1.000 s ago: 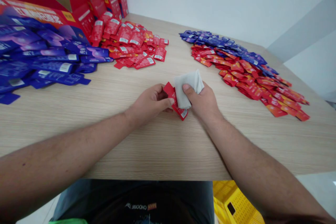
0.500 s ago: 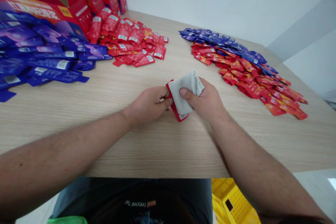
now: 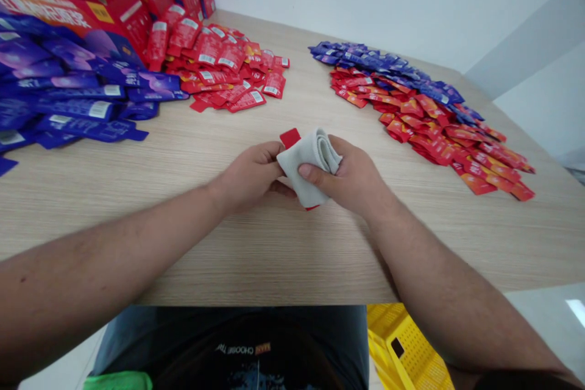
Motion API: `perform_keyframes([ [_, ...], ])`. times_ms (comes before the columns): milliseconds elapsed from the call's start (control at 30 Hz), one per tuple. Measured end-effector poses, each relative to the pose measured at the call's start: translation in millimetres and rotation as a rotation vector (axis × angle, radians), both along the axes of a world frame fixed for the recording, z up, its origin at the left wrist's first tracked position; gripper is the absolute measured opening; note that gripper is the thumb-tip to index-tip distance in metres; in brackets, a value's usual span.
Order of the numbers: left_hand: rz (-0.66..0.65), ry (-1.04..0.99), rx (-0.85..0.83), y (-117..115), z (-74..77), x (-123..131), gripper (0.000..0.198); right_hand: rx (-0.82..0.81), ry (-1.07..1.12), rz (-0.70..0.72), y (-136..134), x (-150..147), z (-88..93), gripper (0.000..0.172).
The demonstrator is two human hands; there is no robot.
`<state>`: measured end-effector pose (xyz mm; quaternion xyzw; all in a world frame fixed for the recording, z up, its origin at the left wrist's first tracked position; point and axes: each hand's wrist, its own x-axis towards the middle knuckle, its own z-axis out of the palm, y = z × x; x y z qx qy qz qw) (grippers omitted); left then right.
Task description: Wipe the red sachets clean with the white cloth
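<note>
My left hand [image 3: 249, 173] pinches a red packet [image 3: 290, 136] at the middle of the wooden table [image 3: 274, 256]. Only the packet's top corner and a sliver at the bottom show. My right hand [image 3: 354, 180] grips a folded white cloth [image 3: 305, 166] and presses it over the packet, covering most of it. Both hands are closed and touch each other over the packet.
A heap of red packets [image 3: 219, 67] lies at the back left beside blue packets [image 3: 68, 91] and red cartons [image 3: 132, 6]. A spread of red and blue packets [image 3: 425, 116] covers the right side. A yellow crate [image 3: 406, 347] sits below the table edge.
The cloth has slid leftward over the red packet, which is now almost fully covered. Both hands stayed in the same spot.
</note>
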<state>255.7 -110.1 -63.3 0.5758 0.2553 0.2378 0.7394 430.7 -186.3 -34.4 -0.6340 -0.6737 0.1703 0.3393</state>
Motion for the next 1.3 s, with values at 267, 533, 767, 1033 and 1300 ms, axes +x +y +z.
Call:
perform_keyframes([
  [267,0.204,-0.181,-0.266,20,6.7,-4,0.003,-0.11,-0.302,0.15,5,11,5.7,0.025],
  [533,-0.031,-0.069,-0.209,3,3.9,-2,0.007,-0.031,0.052,-0.111,11,21,-1.7,0.041],
  [767,0.213,-0.101,-0.25,7,5.1,0,0.01,-0.13,-0.156,0.224,3,4,1.6,0.029],
  [1033,0.125,-0.062,-0.272,1,6.7,3,0.008,0.044,-0.165,-0.141,5,4,-1.2,0.037],
  [1300,0.2,-0.105,-0.289,10,7.2,-1,0.01,-0.135,-0.274,0.399,-1,2,7.0,0.025],
])
